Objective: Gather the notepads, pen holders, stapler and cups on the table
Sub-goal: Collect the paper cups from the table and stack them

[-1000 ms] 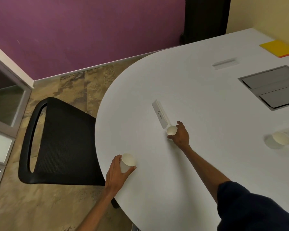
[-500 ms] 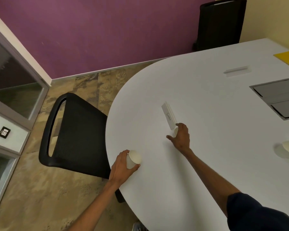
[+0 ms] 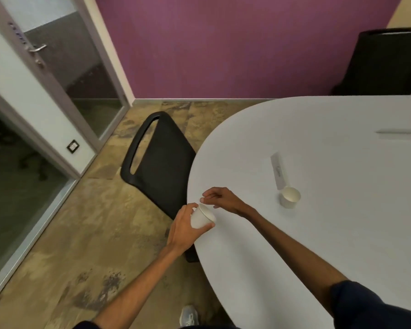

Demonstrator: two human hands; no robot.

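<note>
The left grip [image 3: 183, 227] reaches in at the edge of the white surface [image 3: 318, 245], fingers and thumb wrapped round a paper cup [image 3: 201, 218] that is tilted with its mouth toward the right grip [image 3: 220, 199]. The right grip hovers just beyond the rim, fingers loosely curled on nothing. Half a second ago it rested on the second cup [image 3: 290, 197], which now stands alone well to its right, touching a white card [image 3: 277, 170].

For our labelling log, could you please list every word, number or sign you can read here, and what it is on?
Name card on the table: dark handwriting, too blurred to read.
Door: dark marks on its edge strip, too small to read.
Held cup and standing cup: no print visible.
Nothing here is legible.
</note>
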